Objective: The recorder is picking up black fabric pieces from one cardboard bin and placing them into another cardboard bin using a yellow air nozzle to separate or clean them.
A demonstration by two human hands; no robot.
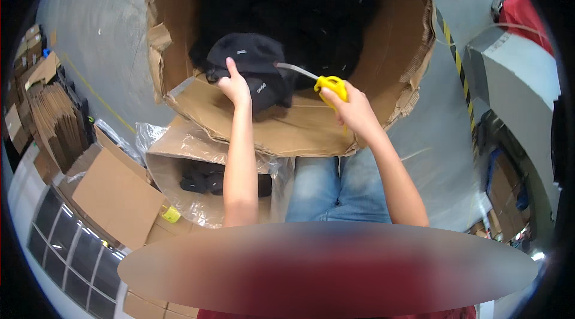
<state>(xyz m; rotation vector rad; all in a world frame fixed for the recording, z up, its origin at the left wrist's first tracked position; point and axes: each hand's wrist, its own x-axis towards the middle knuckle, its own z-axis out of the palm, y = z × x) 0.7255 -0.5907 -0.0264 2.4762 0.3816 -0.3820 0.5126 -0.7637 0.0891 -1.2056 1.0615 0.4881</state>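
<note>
My left hand [235,85] grips a black cloth piece [254,61], shaped like a cap, with small white labels on it. Its thumb lies along the top of the fabric, and the other fingers are largely hidden. My right hand [352,106] is closed around the yellow handles of a pair of scissors [332,87]. The slim silver blade reaches left, its tip touching or just beside the cloth's right edge. Both hands are over the near rim of a big, worn cardboard box [269,133]. A dark heap of black fabric pieces [305,13] fills its far part.
Below the big box, a smaller plastic-lined carton [168,169] holds more black pieces [206,178]. Flattened cardboard [57,121] and an open carton [120,193] stand at the left. A grey machine-like body [509,73] stands at the right, beyond black-and-yellow floor tape [458,70].
</note>
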